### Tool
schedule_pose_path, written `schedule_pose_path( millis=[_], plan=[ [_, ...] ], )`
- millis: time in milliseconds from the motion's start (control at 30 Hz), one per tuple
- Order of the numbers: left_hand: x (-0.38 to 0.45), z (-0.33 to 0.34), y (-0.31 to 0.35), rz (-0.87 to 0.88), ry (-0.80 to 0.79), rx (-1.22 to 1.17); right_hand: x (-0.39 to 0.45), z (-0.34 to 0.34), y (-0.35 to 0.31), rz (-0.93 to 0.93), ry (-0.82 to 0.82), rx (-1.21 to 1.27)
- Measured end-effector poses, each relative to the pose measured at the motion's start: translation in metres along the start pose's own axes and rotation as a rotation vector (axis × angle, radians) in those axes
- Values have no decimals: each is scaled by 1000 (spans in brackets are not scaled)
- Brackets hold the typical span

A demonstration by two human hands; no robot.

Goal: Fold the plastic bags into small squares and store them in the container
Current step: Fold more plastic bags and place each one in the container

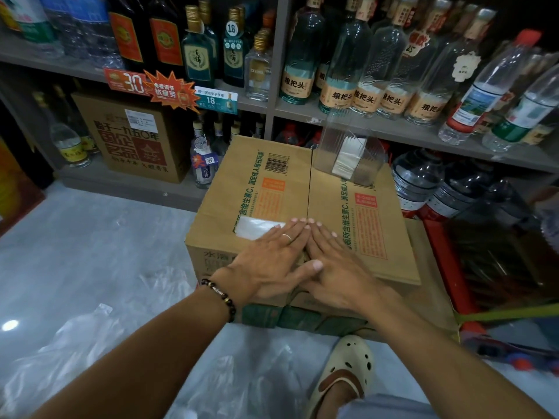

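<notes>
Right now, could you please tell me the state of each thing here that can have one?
Left hand: flat, pressing the plastic bag.
Right hand: flat, beside the left.
Plastic bag: flattened on the cardboard box.
Cardboard box: flaps closed.
Clear container: open-topped, holding folded bags.
Loose bags: unfolded on the floor.

Shelf unit (348, 120) carries bottles (363, 71); a printed carton (136, 137) sits in its lower left bay; a cream clog (348, 370) lies well before it.
</notes>
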State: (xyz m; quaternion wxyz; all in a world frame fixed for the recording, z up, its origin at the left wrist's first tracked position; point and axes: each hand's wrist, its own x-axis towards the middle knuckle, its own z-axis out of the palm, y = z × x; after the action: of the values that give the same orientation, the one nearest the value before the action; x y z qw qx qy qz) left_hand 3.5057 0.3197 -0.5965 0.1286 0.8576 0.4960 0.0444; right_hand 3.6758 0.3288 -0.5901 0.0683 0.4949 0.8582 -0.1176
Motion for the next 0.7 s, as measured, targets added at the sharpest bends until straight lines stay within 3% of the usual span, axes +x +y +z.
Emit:
schedule_pose_path(
  millis=[600, 700],
  plan=[
    [-26, 1, -41, -189, 34, 150, 1, -4, -5, 15, -12, -53],
    [-37, -3, -57, -163, 41, 173, 0, -5, -6, 6, 56, 10]
  ],
)
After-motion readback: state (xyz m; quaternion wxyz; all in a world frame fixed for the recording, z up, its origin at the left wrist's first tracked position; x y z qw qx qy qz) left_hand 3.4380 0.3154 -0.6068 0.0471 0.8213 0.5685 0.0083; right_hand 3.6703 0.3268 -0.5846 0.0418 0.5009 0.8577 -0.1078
